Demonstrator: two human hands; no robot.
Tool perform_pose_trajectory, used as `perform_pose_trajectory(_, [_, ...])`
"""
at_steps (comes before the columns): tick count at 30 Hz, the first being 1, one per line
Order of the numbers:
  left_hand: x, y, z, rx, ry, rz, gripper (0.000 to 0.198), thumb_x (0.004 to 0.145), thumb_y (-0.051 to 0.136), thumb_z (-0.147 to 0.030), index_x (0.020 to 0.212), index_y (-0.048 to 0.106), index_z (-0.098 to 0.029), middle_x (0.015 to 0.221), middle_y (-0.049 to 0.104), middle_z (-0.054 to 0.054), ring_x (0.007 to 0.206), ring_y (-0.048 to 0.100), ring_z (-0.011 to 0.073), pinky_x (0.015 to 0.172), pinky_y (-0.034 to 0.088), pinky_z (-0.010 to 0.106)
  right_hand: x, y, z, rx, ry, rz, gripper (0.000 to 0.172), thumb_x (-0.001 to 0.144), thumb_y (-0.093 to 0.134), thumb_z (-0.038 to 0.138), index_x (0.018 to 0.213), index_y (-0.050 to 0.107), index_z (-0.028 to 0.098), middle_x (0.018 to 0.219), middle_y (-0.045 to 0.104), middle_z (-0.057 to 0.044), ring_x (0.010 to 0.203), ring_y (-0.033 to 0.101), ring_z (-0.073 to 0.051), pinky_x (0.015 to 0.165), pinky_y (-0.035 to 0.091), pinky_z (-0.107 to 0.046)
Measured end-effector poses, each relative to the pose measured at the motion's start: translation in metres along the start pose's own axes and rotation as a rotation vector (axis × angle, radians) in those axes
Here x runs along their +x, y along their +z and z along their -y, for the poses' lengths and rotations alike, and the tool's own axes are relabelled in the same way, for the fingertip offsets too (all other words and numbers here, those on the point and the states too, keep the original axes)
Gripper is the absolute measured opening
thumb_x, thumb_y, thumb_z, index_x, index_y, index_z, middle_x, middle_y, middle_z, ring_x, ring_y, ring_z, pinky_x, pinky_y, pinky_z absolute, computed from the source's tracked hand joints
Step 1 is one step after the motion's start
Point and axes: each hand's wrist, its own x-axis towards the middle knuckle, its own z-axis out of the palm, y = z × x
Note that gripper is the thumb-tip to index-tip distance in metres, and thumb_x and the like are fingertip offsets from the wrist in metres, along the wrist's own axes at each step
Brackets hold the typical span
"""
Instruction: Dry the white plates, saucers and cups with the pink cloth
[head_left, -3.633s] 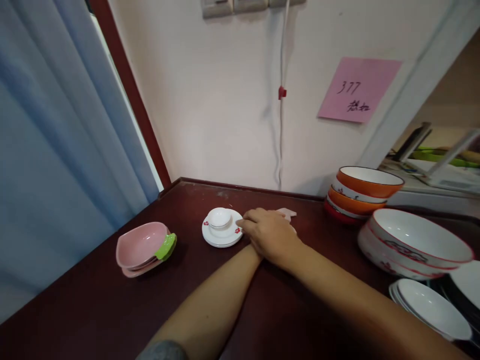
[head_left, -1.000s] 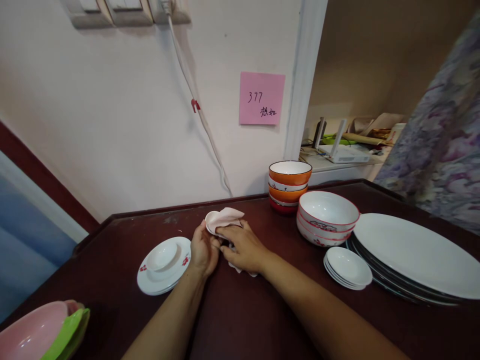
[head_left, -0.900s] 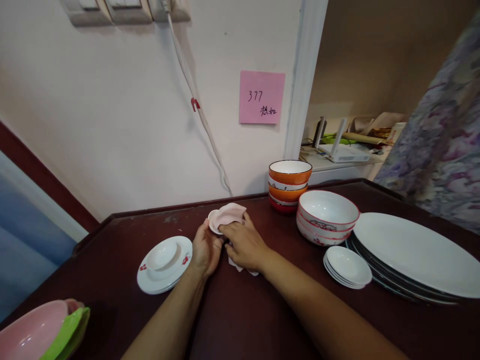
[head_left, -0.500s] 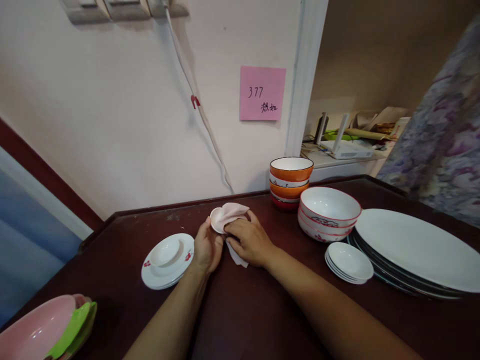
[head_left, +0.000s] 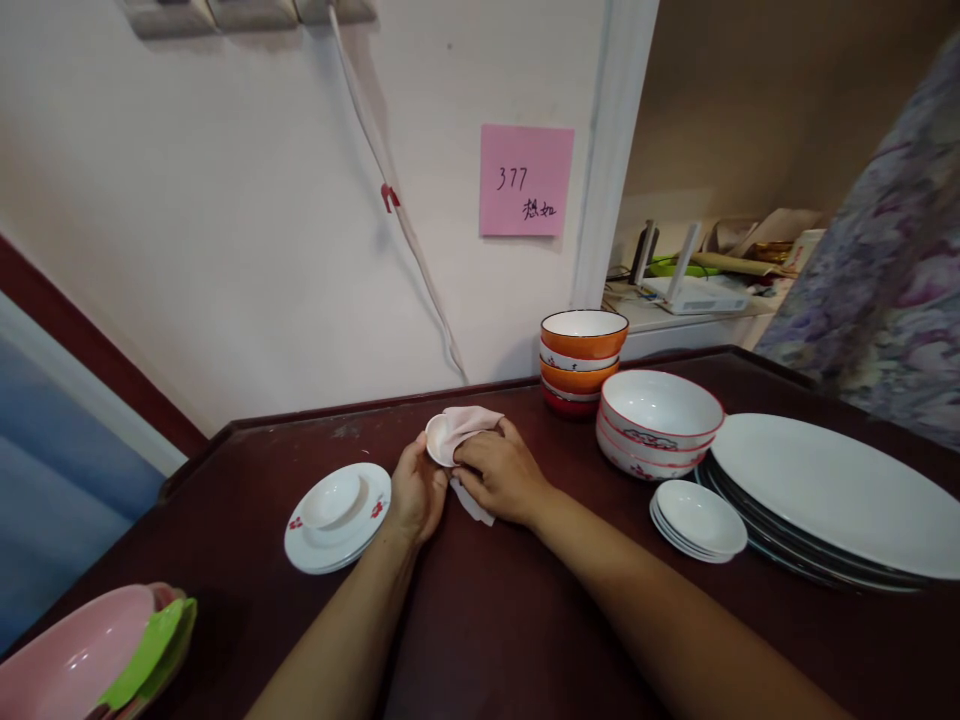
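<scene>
Over the middle of the dark red table [head_left: 465, 610], my left hand [head_left: 416, 495] is closed on the edge of a small white dish [head_left: 438, 441], which is tilted toward me. My right hand [head_left: 504, 476] grips a pale pink cloth [head_left: 471, 420] and presses it into the dish. One part of the cloth covers the dish's right side, and another hangs below my right fingers. The right fingertips are partly hidden by the cloth. Left of my hands, a white saucer [head_left: 332, 500] rests on white plates with red flowers [head_left: 330, 553].
On the right stand stacked orange and white bowls [head_left: 583, 347], red-rimmed white bowls [head_left: 660, 440], small white saucers [head_left: 701, 518] and large white plates [head_left: 832, 490]. Pink dishes with green leaf-shaped handles [head_left: 82, 640] sit at the left front. Behind the table is a wall [head_left: 225, 250].
Both hands stay on the small dish and cloth, shifting slightly right. The cloth's upper fold has changed shape a little. The stacks stay in place; the view has tilted slightly.
</scene>
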Motion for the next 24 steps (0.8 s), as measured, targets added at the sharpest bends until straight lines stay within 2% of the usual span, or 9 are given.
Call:
perform_pose_trajectory(3, [-0.002,0.006,0.004,-0.004,-0.016,0.045,0.027,0.084,0.054,-0.028,0.103,0.068,-0.014,0.099,0.072,0.006,0.101,0.063,0.0225,0.090,0.047,0.033,0.001,0.001,0.002,-0.058,0.019,-0.027,0.019,0.084,0.059,0.020,0.102,0.062,0.021,0.107,0.068,-0.007,0.107,0.057,-0.023,0.105,0.019,-0.045])
perform_pose_trajectory(6, [-0.005,0.008,0.006,-0.021,-0.069,0.068,0.028,0.085,0.052,-0.032,0.101,0.068,-0.014,0.096,0.072,0.007,0.100,0.063,0.0231,0.089,0.047,0.034,0.003,0.004,0.011,0.056,0.052,-0.046,0.026,0.082,0.061,0.020,0.108,0.059,0.022,0.114,0.065,-0.006,0.112,0.054,-0.022,0.104,0.023,-0.042])
perform_pose_trajectory(8, [-0.006,0.007,0.004,-0.024,-0.093,0.048,0.027,0.085,0.053,-0.033,0.096,0.069,-0.014,0.090,0.072,0.006,0.098,0.064,0.0234,0.089,0.048,0.034,0.003,0.005,0.016,0.168,0.065,-0.043,0.024,0.081,0.062,0.021,0.104,0.060,0.022,0.112,0.066,-0.004,0.110,0.055,-0.020,0.100,0.028,-0.038])
perform_pose_trajectory(11, [-0.004,0.003,-0.002,-0.034,-0.070,0.002,0.026,0.085,0.053,-0.032,0.092,0.070,-0.014,0.085,0.072,0.006,0.096,0.065,0.0231,0.088,0.048,0.034,0.003,0.003,0.018,0.308,0.056,-0.027,0.008,0.086,0.057,0.024,0.091,0.063,0.022,0.101,0.069,-0.001,0.102,0.058,-0.017,0.095,0.030,-0.035])
perform_pose_trajectory(14, [0.000,0.001,-0.006,-0.034,-0.006,-0.006,0.027,0.085,0.052,-0.029,0.099,0.069,-0.013,0.093,0.073,0.007,0.097,0.064,0.0222,0.088,0.048,0.033,0.003,0.000,0.010,0.379,0.102,-0.082,0.024,0.094,0.042,0.023,0.086,0.064,0.022,0.090,0.069,0.000,0.093,0.060,-0.016,0.090,0.032,-0.035])
perform_pose_trajectory(18, [0.002,0.002,-0.005,-0.008,0.000,0.020,0.030,0.087,0.050,-0.030,0.106,0.067,-0.014,0.105,0.071,0.008,0.103,0.062,0.0232,0.089,0.049,0.034,0.005,0.003,-0.003,0.427,0.251,-0.215,0.021,0.087,0.046,0.017,0.091,0.066,0.021,0.095,0.068,-0.003,0.096,0.059,-0.018,0.084,0.037,-0.033])
perform_pose_trajectory(24, [0.003,-0.002,-0.004,0.026,0.003,0.052,0.031,0.088,0.050,-0.033,0.107,0.066,-0.014,0.108,0.070,0.011,0.108,0.061,0.0252,0.089,0.049,0.036,0.006,0.018,-0.016,0.580,0.201,-0.251,0.028,0.079,0.045,0.008,0.081,0.070,0.022,0.094,0.067,-0.002,0.092,0.062,-0.015,0.085,0.046,-0.030])
